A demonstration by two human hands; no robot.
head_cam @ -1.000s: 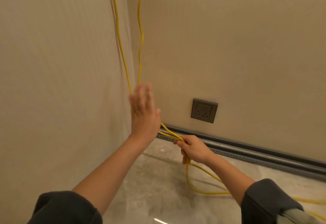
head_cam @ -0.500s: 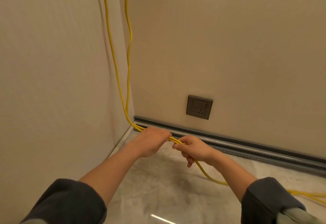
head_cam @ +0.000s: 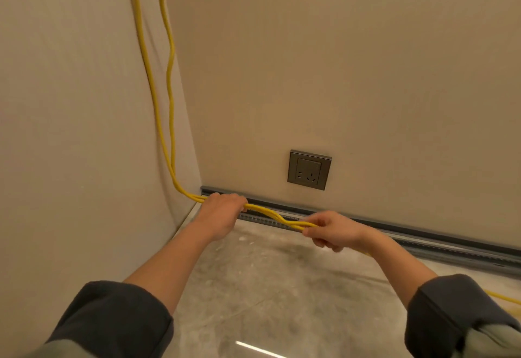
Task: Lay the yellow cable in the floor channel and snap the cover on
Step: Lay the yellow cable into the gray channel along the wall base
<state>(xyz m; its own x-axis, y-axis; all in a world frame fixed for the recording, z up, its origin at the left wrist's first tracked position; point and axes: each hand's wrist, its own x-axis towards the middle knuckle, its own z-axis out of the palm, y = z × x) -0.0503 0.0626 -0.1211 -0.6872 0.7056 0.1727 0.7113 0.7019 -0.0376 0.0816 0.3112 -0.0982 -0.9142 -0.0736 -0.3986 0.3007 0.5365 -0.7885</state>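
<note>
Two strands of yellow cable (head_cam: 169, 81) hang down the wall corner, bend at the floor and run right along the grey floor channel (head_cam: 439, 247) at the foot of the far wall. My left hand (head_cam: 222, 214) is closed around the strands near the corner. My right hand (head_cam: 332, 230) pinches them further right, just above the channel. Between the hands the strands cross each other. Past my right hand the cable trails over the floor to the lower right, partly hidden by my arm. No channel cover is in view.
A grey wall socket (head_cam: 309, 169) sits on the far wall just above the channel. The left wall meets the far wall in a corner close to my left hand. The floor (head_cam: 267, 287) is mottled grey concrete.
My left hand came down from the wall and took hold of the cable near the corner. My hands have since moved apart along the strands, the right one sliding rightward.
</note>
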